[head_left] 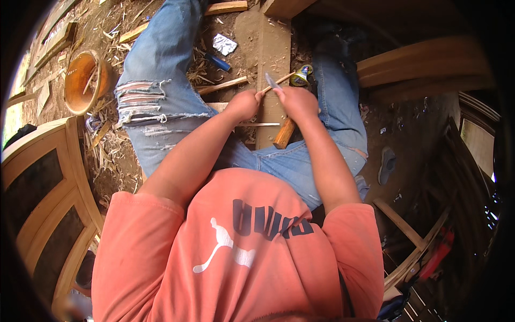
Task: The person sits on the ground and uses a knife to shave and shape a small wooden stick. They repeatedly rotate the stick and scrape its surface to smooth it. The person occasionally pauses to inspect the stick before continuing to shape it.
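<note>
My right hand (299,103) is closed around a knife. Its pale blade (271,81) points up and left, and its wooden handle (285,134) sticks out below the fist toward my lap. With my left hand (244,104) I grip a thin wooden stick (280,82), which slants up to the right and passes by the blade near my right thumb. Both fists are close together over a wooden plank (273,51) that runs between my legs. Just below my left hand lies a pale thin stick (263,124).
Wood shavings and offcuts litter the dirt floor. An orange bucket (81,83) stands at the left, near a wooden chair-like frame (40,214). A blue cylindrical tool handle (218,61), crumpled foil (224,44) and a yellow-green wrapper (301,75) lie ahead. A sandal (386,165) is at right.
</note>
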Available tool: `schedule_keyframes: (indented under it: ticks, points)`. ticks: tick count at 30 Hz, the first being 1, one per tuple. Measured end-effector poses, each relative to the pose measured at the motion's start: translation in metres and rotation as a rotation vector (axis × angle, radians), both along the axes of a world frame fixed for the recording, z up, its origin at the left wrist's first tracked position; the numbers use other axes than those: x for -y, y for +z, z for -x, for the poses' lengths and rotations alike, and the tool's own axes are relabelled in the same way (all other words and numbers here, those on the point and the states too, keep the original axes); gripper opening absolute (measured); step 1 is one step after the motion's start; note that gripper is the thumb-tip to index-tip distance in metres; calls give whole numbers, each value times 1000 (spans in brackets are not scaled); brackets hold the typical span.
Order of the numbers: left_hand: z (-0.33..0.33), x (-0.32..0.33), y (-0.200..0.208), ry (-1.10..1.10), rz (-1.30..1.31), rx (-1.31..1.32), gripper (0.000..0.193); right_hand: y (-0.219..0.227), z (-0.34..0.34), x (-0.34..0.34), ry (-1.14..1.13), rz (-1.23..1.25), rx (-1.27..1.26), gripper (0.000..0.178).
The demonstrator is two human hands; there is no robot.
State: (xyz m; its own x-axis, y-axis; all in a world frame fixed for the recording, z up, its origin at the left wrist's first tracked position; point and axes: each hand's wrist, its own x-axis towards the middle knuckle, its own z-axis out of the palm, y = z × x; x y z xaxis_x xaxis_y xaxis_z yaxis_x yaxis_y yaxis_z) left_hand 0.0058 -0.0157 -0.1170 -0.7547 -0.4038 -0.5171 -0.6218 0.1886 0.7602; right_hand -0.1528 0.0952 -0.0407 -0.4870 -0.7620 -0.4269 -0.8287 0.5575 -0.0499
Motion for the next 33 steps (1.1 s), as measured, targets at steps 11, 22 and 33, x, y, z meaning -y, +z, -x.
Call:
schedule_keyframes:
  ticks: [11, 22, 33]
  points:
    - [-1, -4, -2, 9, -28, 40, 52, 1, 27, 4, -250, -17, -7, 53]
    - [2, 0, 1, 8, -13, 11, 52, 7, -19, 11, 18, -101, 23, 53]
    - [3, 2, 7, 0, -41, 19, 52, 0, 5, 4, -45, -97, 35, 53]
